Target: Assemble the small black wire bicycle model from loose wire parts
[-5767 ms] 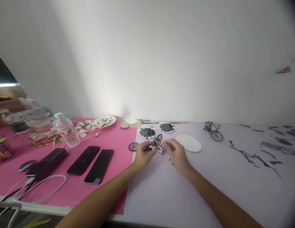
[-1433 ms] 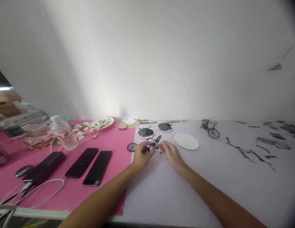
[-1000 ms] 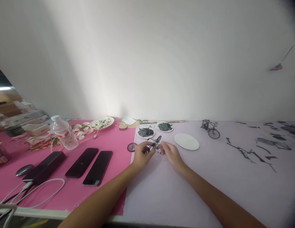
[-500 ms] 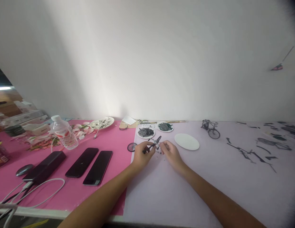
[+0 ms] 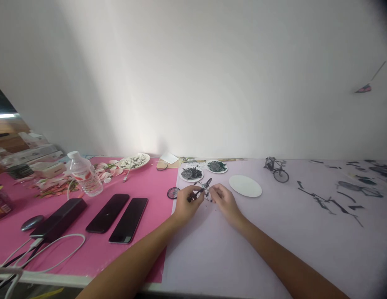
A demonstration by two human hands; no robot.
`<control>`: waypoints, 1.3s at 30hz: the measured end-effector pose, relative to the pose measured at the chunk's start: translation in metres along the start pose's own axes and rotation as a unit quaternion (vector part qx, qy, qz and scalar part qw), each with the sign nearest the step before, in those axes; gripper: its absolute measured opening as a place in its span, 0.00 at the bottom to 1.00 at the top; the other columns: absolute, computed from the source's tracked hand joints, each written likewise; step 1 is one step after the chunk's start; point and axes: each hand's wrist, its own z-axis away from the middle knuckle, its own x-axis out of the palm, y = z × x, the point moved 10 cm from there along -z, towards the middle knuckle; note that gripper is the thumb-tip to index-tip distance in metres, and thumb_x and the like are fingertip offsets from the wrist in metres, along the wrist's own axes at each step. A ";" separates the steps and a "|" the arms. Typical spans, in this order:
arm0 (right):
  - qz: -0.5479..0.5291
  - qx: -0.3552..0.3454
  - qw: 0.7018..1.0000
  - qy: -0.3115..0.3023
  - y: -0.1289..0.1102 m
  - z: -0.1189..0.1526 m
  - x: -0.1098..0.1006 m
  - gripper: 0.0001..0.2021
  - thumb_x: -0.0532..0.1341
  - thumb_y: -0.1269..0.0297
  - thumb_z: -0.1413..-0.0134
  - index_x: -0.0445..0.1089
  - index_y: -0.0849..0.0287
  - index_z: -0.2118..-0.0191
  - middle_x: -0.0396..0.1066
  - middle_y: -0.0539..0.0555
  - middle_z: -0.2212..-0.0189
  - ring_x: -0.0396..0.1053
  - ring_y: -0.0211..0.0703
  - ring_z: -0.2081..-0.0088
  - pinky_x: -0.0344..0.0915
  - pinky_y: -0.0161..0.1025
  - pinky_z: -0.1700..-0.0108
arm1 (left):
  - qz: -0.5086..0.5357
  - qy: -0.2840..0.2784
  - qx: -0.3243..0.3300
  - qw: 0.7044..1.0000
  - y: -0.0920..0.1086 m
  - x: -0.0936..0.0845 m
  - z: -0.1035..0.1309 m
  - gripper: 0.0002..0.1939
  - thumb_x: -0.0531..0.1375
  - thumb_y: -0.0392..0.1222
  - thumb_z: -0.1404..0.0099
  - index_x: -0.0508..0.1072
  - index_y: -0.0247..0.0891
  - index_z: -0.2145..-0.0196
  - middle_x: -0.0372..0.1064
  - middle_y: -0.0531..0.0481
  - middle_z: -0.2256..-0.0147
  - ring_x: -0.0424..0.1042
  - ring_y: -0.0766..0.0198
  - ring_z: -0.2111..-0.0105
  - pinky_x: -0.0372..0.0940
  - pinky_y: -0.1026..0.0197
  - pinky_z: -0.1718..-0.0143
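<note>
Model bicycle section, dark and spindly, sits in the head view above the pale tabletop, pinched in the left hand, probably to leave its wheeled end free for the right hand. Those right fingertips are drawn together just beside it; whether they grip anything, I cannot tell. Both forearms angle inward from the lower edge. A spoked wheel lies near the left hand, seemingly for easy reach.

Prob. a small craft workshop from where I'm standing: table vs. white wall, w/ mini bike, plates of parts, petals, phones & a water btl.
</note>
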 end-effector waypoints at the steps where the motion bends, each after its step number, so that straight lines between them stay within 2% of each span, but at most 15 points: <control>1: 0.005 -0.008 1.000 -0.002 -0.001 0.000 0.000 0.21 0.59 0.41 0.39 0.67 0.55 0.70 0.63 0.47 0.80 0.62 0.41 0.75 0.59 0.37 0.71 | 0.001 -0.002 0.000 1.000 0.000 0.000 0.000 0.08 0.65 0.43 0.39 0.80 0.37 0.66 0.76 0.49 0.72 0.67 0.68 0.77 0.61 0.66 0.75; 4: 0.012 -0.013 1.000 -0.014 0.001 -0.002 0.002 0.25 0.53 0.40 0.35 0.67 0.55 0.72 0.62 0.48 0.81 0.62 0.42 0.76 0.59 0.38 0.71 | 0.007 -0.014 -0.001 1.000 0.001 0.002 0.000 0.08 0.65 0.43 0.39 0.80 0.36 0.65 0.76 0.49 0.71 0.67 0.68 0.77 0.61 0.66 0.74; 7: 0.001 0.010 1.000 -0.021 0.006 -0.001 0.002 0.27 0.50 0.38 0.35 0.70 0.56 0.69 0.63 0.49 0.80 0.61 0.42 0.76 0.58 0.38 0.72 | 0.016 -0.022 0.001 1.000 0.004 0.004 0.001 0.10 0.65 0.45 0.37 0.80 0.36 0.65 0.76 0.49 0.71 0.66 0.69 0.77 0.61 0.66 0.74; 11: -0.019 0.019 0.999 -0.023 0.004 0.001 0.003 0.23 0.53 0.39 0.35 0.69 0.55 0.65 0.64 0.48 0.79 0.60 0.42 0.76 0.57 0.37 0.73 | 0.023 -0.018 0.004 1.000 0.004 0.004 0.001 0.12 0.65 0.48 0.36 0.80 0.36 0.64 0.76 0.49 0.71 0.64 0.69 0.77 0.59 0.66 0.75; 17: -0.011 0.003 1.000 0.008 0.000 0.001 -0.002 0.20 0.61 0.41 0.40 0.67 0.55 0.66 0.64 0.47 0.80 0.62 0.40 0.76 0.58 0.36 0.72 | 0.015 -0.010 0.001 1.000 0.000 0.003 0.000 0.10 0.65 0.45 0.37 0.80 0.36 0.64 0.76 0.49 0.71 0.66 0.69 0.77 0.61 0.66 0.74; 24: -0.004 -0.009 1.000 -0.009 0.000 -0.001 0.001 0.22 0.56 0.41 0.36 0.66 0.55 0.70 0.63 0.47 0.80 0.62 0.41 0.76 0.59 0.37 0.70 | 0.022 -0.019 -0.011 1.000 -0.002 0.004 0.001 0.09 0.65 0.43 0.39 0.79 0.36 0.64 0.76 0.49 0.70 0.65 0.69 0.77 0.60 0.67 0.74; 30: -0.010 0.010 1.000 -0.014 0.005 -0.002 0.003 0.25 0.51 0.39 0.34 0.70 0.56 0.68 0.63 0.49 0.80 0.62 0.43 0.76 0.59 0.38 0.70 | 0.019 -0.015 0.000 1.000 -0.001 0.004 0.001 0.08 0.65 0.44 0.38 0.79 0.36 0.65 0.75 0.50 0.71 0.65 0.69 0.77 0.59 0.67 0.74; 35: -0.028 0.022 0.999 -0.013 0.005 0.001 0.002 0.19 0.59 0.42 0.38 0.68 0.55 0.66 0.64 0.47 0.80 0.60 0.41 0.77 0.57 0.37 0.72 | 0.026 -0.011 -0.002 1.000 -0.001 0.004 0.001 0.10 0.66 0.45 0.38 0.79 0.36 0.65 0.74 0.50 0.72 0.64 0.70 0.77 0.59 0.67 0.75; 39: -0.025 0.004 1.000 -0.002 -0.001 0.001 -0.001 0.17 0.62 0.47 0.39 0.66 0.55 0.69 0.63 0.46 0.80 0.61 0.40 0.76 0.57 0.36 0.71 | 0.029 -0.011 -0.010 0.999 -0.001 0.003 0.001 0.09 0.66 0.45 0.39 0.79 0.36 0.65 0.74 0.51 0.73 0.64 0.70 0.78 0.58 0.67 0.75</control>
